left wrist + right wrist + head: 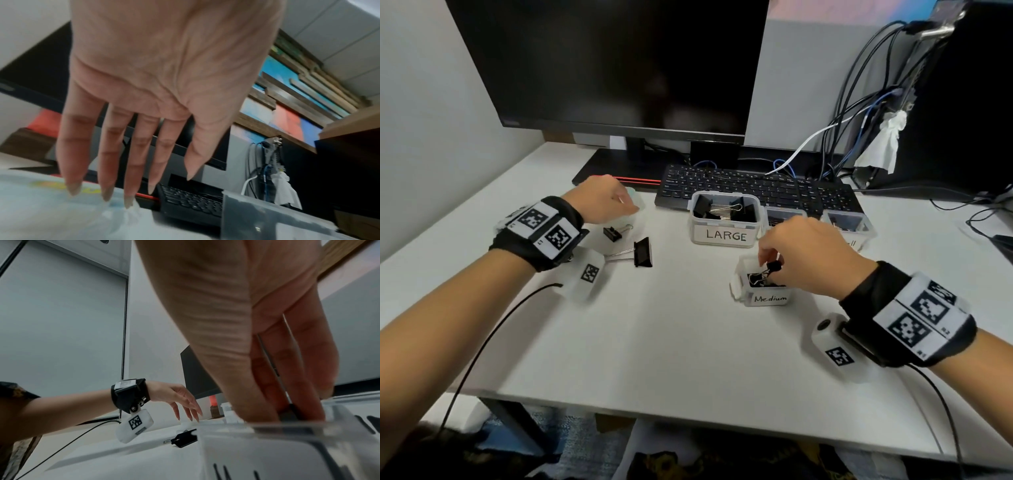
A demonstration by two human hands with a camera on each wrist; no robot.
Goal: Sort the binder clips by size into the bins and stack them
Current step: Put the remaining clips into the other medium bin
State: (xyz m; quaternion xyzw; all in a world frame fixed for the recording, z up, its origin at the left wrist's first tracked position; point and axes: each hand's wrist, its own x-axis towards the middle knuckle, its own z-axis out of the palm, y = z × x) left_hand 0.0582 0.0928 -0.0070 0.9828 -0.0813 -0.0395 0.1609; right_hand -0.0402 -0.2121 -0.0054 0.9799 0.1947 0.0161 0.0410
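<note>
My right hand (770,258) pinches a black medium binder clip (774,266) just above the open bin labelled Medium (770,298), which holds several clips. In the right wrist view the fingers (265,386) close on the dark clip (289,414) at the clear bin's rim (267,426). My left hand (625,202) hovers far left with straight, spread fingers (131,162) over a clear plastic bag (51,203), holding nothing. Two loose clips lie on the table: a smaller one (614,233) and a large one (643,253). The LARGE bin (726,235) holds several big clips.
Behind my right hand stand two more clear bins (851,226), one partly hidden. A black keyboard (756,190) and monitor (619,68) fill the back of the white table (671,342). Cables (859,120) hang at the back right.
</note>
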